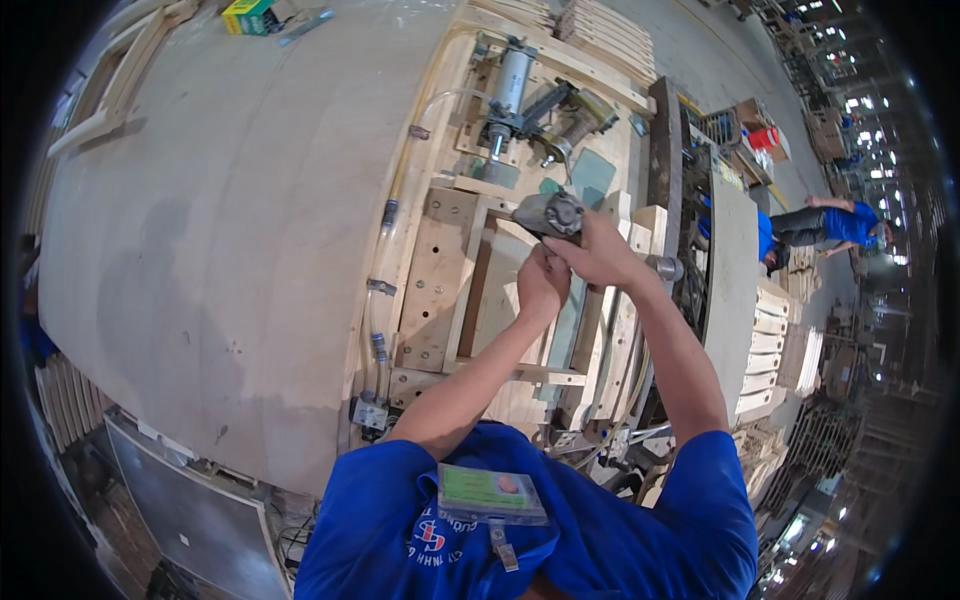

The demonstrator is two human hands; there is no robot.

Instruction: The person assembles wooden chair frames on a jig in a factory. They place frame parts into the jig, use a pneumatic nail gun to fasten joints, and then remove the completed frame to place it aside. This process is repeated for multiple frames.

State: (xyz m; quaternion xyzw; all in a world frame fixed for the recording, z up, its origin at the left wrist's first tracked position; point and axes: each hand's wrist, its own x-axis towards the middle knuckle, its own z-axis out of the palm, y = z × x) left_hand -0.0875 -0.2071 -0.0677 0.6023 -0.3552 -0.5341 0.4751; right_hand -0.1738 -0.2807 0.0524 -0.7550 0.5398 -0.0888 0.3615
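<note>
My right hand is wrapped round a grey air nail gun, whose round cap faces up. Just below it, my left hand is closed against the gun's near side; its fingertips are hidden, so what it grips does not show. Both hands are over the far right part of a pale rectangular wooden frame. The frame lies in a wooden jig with bolts and holes. Beyond the hands, a second nail gun rests on the jig beside a silver air cylinder.
A wide pale board spreads to the left, with a green and yellow box at its far edge. Air hoses and fittings run along the jig's left side. Stacked slats and people in blue are to the right.
</note>
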